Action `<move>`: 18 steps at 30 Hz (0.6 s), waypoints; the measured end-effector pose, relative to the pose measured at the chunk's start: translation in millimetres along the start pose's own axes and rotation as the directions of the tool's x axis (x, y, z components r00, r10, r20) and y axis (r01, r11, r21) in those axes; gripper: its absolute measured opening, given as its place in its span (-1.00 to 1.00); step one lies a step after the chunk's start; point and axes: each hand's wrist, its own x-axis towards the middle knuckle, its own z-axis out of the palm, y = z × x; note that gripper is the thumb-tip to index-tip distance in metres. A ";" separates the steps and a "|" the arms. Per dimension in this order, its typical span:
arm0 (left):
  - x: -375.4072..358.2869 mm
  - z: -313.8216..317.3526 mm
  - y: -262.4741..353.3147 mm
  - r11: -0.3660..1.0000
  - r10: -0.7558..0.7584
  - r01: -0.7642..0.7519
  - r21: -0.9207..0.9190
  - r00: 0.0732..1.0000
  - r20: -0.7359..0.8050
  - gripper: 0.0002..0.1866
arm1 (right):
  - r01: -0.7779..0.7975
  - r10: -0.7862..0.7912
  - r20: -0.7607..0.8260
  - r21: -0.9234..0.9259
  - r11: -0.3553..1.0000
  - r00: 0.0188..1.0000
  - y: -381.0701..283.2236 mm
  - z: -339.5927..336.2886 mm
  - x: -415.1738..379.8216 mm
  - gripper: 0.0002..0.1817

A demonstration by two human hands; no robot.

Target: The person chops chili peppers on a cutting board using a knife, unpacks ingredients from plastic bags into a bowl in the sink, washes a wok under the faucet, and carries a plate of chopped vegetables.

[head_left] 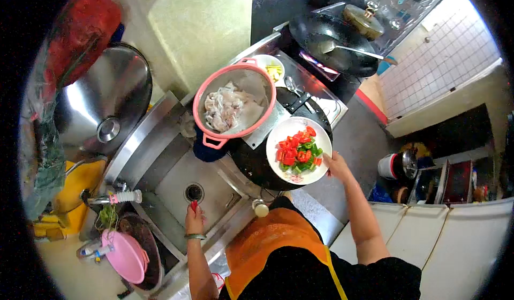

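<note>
near the wearer's orange apron, the left hand is closed around a red piece, too small to identify, its long axis running away from the body toward the drain. around that hand the sink offers open room, bounded by its steel edges. the right hand pinches the right rim of a plate, thumb and fingers nearly together; whether the plate is lifted cannot be told. round and without a long axis, it faces up over the right part of a dark board, with chopped red and green peppers heaped inside its rim. a bare strip of board lies left of it; floor opens to the right. beyond, a cleaver points its handle away to the upper right, its blade partly under a pink colander of pale pieces. farther back stand a white bowl and a wok.
</note>
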 end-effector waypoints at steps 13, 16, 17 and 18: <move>-78.1 93.4 96.2 0.997 0.053 -0.061 -0.040 0.982 -0.182 -0.73 | 0.311 -0.377 0.203 0.293 0.904 0.904 -2.0 80.8 -35.1 -0.65; -75.3 91.8 111.7 0.992 0.114 -0.096 0.081 0.958 -0.263 -0.74 | 0.075 -0.182 0.324 0.317 0.945 0.928 -30.2 74.9 -51.1 -0.62; -72.9 91.3 115.9 0.993 0.115 -0.106 0.050 0.958 -0.261 -0.75 | -0.055 -0.105 0.387 0.382 0.923 0.916 -39.8 66.9 -54.5 -0.57; -70.2 94.0 119.4 0.993 0.115 -0.118 0.006 0.958 -0.264 -0.75 | 0.071 -0.130 0.327 0.186 0.980 0.936 -21.5 67.4 -42.3 -0.57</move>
